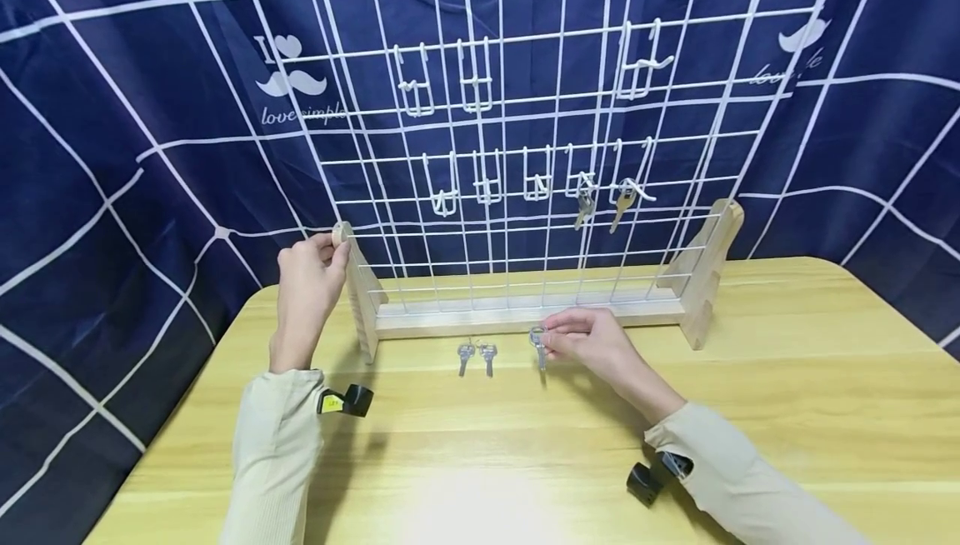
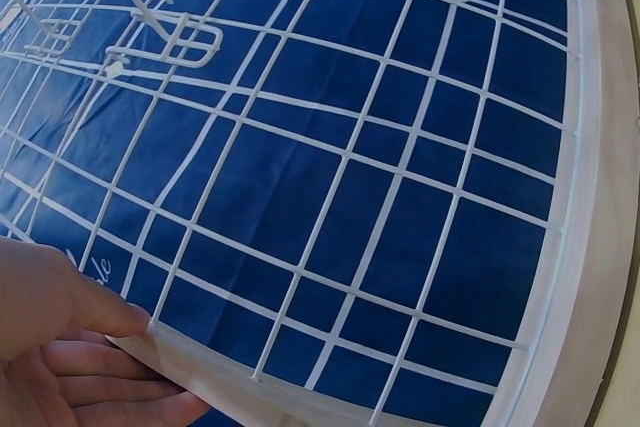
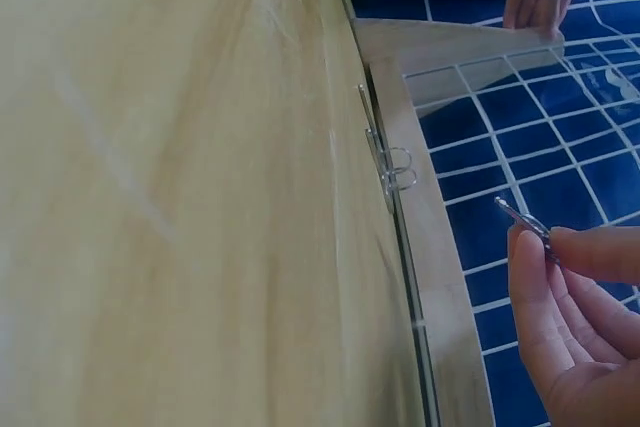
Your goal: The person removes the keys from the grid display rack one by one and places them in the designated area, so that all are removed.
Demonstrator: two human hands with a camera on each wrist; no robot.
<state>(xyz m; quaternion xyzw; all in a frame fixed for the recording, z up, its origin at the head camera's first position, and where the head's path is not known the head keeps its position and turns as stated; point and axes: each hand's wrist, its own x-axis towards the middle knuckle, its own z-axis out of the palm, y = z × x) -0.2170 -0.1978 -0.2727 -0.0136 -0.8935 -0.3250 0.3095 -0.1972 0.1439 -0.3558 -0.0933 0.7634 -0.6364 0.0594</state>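
Note:
My left hand [image 1: 309,282] grips the top of the left wooden end piece [image 1: 360,291] of a white wire grid rack [image 1: 517,228]; thumb and fingers pinch its edge in the left wrist view. Between thumb and fingers, my right hand [image 1: 592,349] pinches a silver key [image 1: 538,348], held just in front of the rack's wooden base bar [image 1: 465,320]. To its left, two more silver keys [image 1: 465,358] with small rings lie on the table. In the right wrist view, the pinched key [image 3: 525,217] is seen nearly edge-on, its ring mostly hidden by the fingers.
Several white wire hooks [image 1: 475,82] hang on the grid in two rows. A silver key [image 1: 584,208] and a brass-coloured key [image 1: 623,205] hang from lower hooks at the right. Behind stands a dark blue cloth [image 1: 187,220] with white lines. The wooden table [image 1: 450,437] spreads in front.

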